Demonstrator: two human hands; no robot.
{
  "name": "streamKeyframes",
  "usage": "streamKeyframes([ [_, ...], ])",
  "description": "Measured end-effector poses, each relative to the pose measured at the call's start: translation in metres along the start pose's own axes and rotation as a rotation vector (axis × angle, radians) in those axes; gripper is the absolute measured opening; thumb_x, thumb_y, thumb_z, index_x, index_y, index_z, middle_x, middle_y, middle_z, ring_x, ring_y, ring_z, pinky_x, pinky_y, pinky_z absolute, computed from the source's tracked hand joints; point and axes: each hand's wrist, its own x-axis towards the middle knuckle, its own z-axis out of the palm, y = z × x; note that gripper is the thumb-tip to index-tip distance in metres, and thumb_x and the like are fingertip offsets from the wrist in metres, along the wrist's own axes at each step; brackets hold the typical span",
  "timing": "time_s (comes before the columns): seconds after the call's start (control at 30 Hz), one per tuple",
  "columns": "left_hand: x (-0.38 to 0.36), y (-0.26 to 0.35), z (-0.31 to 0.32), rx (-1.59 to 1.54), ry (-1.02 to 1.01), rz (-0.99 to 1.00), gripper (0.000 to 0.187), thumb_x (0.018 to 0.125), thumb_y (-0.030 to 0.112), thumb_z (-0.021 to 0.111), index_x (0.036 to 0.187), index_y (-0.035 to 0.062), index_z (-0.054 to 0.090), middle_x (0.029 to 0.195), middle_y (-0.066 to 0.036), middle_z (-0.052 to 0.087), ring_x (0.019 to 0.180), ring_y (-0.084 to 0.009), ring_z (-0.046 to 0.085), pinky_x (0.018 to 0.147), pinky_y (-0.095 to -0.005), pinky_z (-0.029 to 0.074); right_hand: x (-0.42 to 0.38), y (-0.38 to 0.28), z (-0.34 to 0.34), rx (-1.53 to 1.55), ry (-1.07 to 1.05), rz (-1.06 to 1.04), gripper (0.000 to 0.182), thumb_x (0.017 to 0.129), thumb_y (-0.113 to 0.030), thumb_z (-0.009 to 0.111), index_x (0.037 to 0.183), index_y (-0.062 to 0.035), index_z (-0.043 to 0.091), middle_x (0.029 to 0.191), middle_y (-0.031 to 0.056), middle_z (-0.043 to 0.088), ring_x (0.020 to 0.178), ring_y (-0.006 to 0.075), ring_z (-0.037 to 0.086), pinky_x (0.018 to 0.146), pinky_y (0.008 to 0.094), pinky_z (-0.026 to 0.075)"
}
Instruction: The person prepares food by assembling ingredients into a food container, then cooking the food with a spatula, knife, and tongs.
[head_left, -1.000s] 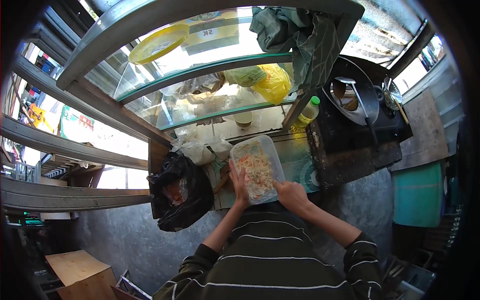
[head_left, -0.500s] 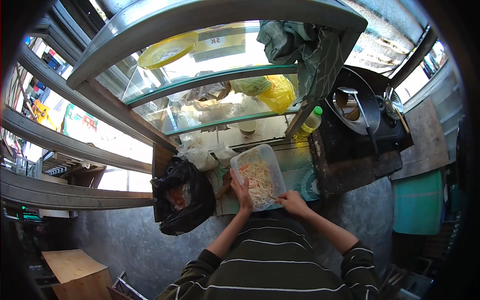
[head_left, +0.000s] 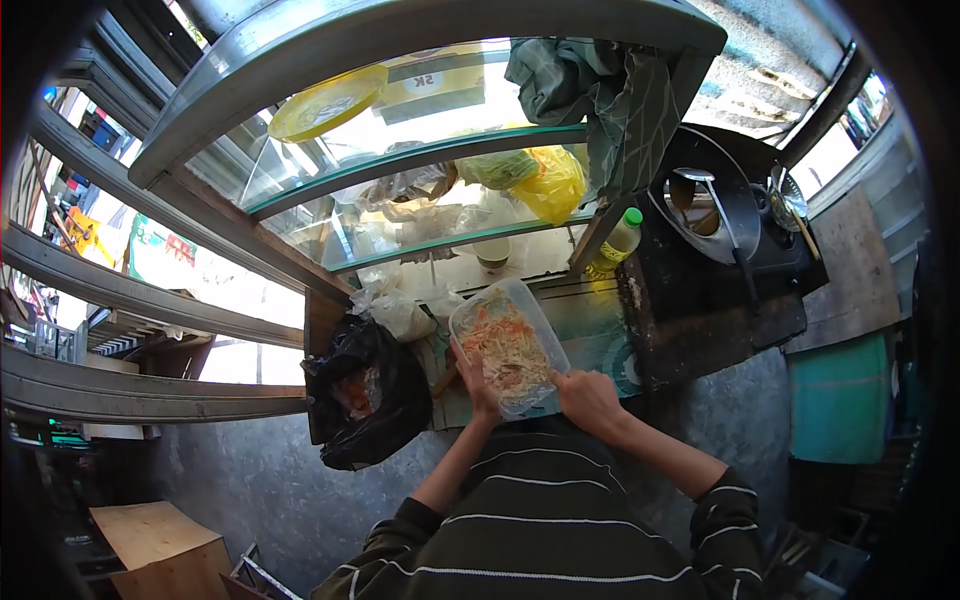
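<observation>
A clear plastic container (head_left: pixel 548 335) full of shredded vegetables (head_left: pixel 505 350), pale with orange bits, is tilted at the counter's front edge, close to my body. My left hand (head_left: pixel 478 388) grips its left side, with the fingers along the outer wall. At the lower right rim, my right hand (head_left: pixel 590 402) is closed with its fingertips over the food. A thin utensil is in that hand, mostly hidden now by the fingers. Just left of the container, part of a brown wooden handle (head_left: pixel 446 380) shows on the counter.
A black plastic bag (head_left: pixel 385 420) hangs open at the left, beside clear plastic bags (head_left: pixel 402 318). Behind stands a glass display case (head_left: pixel 420 165) with bagged food. A yellow bottle (head_left: pixel 617 245) stands near the stove, which holds a wok (head_left: pixel 735 255) and ladle (head_left: pixel 725 215).
The container has tilted and shifted slightly up and left. My right hand has moved up along its right rim, and more orange shreds show on top of the food.
</observation>
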Motion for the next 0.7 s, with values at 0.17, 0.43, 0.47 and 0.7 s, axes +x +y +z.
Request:
streamKeyframes([
  [0.17, 0.007, 0.001, -0.006, -0.004, -0.029, 0.022, 0.051, 0.09, 0.03, 0.045, 0.13, 0.0033, 0.029, 0.125, -0.013, 0.041, 0.112, -0.0233, 0.044, 0.096, -0.0347, 0.034, 0.005, 0.025, 0.005, -0.053, 0.054, 0.117, 0.025, 0.077, -0.01, 0.048, 0.099, -0.0051, 0.058, 0.064, 0.0174, 0.059, 0.057, 0.0349, 0.06, 0.048, 0.0444, 0.047],
  [0.43, -0.004, 0.016, 0.019, 0.344, -0.018, 0.187, 0.066, 0.091, 0.035, 0.042, 0.14, 0.0054, 0.011, 0.131, -0.017, 0.022, 0.123, -0.0276, 0.025, 0.103, -0.0351, 0.017, 0.0, 0.014, 0.03, 0.409, -0.097, 0.258, 0.021, 0.077, -0.014, 0.05, 0.076, 0.0011, 0.065, 0.07, 0.0221, 0.06, 0.07, 0.0367, 0.061, 0.063, 0.0417, 0.048],
  [0.47, -0.005, 0.016, 0.021, 0.293, 0.003, 0.183, 0.066, 0.09, 0.034, 0.042, 0.14, 0.0056, 0.009, 0.131, -0.017, 0.022, 0.123, -0.0277, 0.024, 0.103, -0.0351, 0.017, 0.0, 0.017, 0.032, 0.599, -0.104, 0.268, 0.022, 0.077, -0.016, 0.052, 0.076, 0.001, 0.066, 0.071, 0.0222, 0.06, 0.072, 0.0367, 0.061, 0.064, 0.0408, 0.047],
  [0.7, -0.007, 0.017, 0.021, 0.184, -0.127, 0.238, 0.069, 0.09, 0.035, 0.044, 0.141, 0.0066, 0.007, 0.132, -0.016, 0.019, 0.122, -0.0276, 0.026, 0.103, -0.0359, 0.018, 0.006, 0.025, 0.012, 0.726, -0.12, 0.299, 0.02, 0.076, -0.017, 0.057, 0.084, -0.0013, 0.067, 0.062, 0.0182, 0.059, 0.053, 0.0284, 0.054, 0.052, 0.0334, 0.04],
])
